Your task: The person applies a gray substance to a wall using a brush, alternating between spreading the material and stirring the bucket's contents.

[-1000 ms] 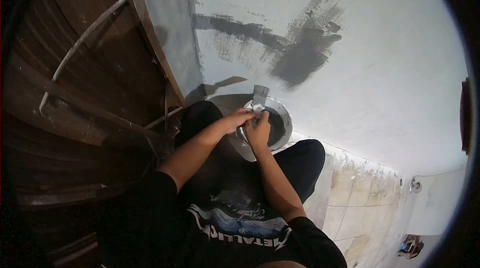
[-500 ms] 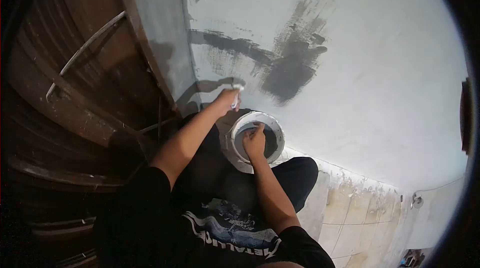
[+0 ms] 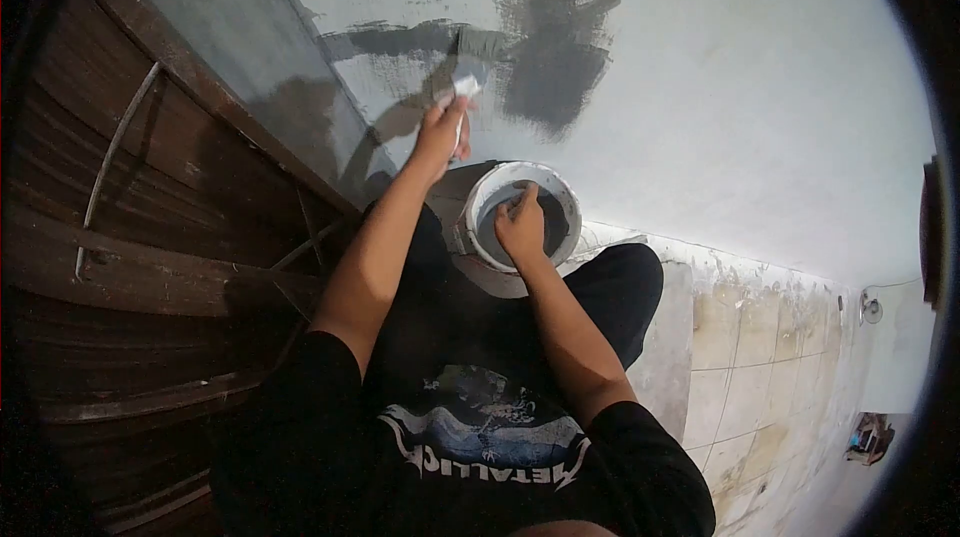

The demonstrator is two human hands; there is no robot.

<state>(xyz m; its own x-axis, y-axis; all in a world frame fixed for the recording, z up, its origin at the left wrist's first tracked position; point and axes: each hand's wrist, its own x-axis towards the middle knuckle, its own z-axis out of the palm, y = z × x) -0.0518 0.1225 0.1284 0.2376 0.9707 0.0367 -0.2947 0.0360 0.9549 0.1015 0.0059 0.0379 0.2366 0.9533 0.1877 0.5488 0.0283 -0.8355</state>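
My left hand (image 3: 442, 137) is closed around the pale handle of a wide paintbrush (image 3: 467, 85). Its bristles touch the wall beside a dark grey painted patch (image 3: 553, 72) and just by a grey streak (image 3: 385, 40). A white bucket (image 3: 571, 207) with grey paint (image 3: 560, 227) inside stands between my legs, close to the wall. Over the bucket's mouth is my right hand (image 3: 522, 222), its fingers curled. Whatever those fingers grip, if anything, is hidden.
A pale wall (image 3: 720, 87) rises ahead. On the left is a dark brown wooden door (image 3: 190, 277) with a bent metal rod (image 3: 115, 162). Stained tiles (image 3: 760, 337) run along the right side. A small fan-like object (image 3: 872, 310) is farther off.
My left hand has raised the brush from near the bucket, and its bristles now meet the wall. My right hand stays over the bucket. The view has shifted.
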